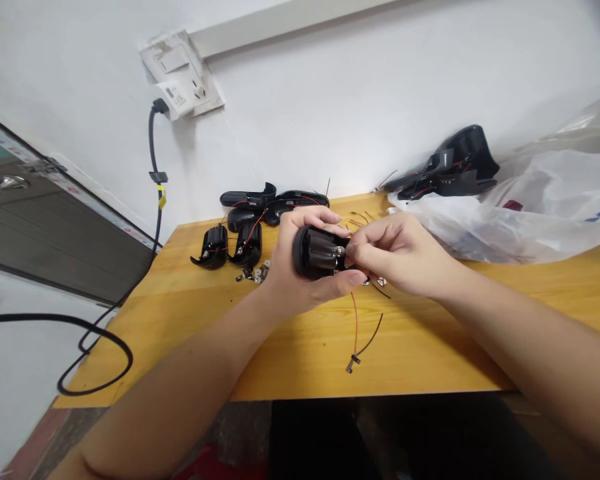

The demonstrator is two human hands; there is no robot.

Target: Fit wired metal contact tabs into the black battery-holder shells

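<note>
Lying beside the left hand (290, 263), black plastic housings (249, 245) trail red wires (254, 230).

Black plastic housing (320, 252), thin red wire (355, 327), streaky yellow wooden tabletop (290, 363), white wall (330, 100)

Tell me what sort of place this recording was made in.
Probably a small assembly workshop: a yellow wooden workbench, black plastic housings with red and black wires on it, and a cable plugged into a wall socket.

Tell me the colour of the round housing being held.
The housing is black; the head view shows it best.
</note>
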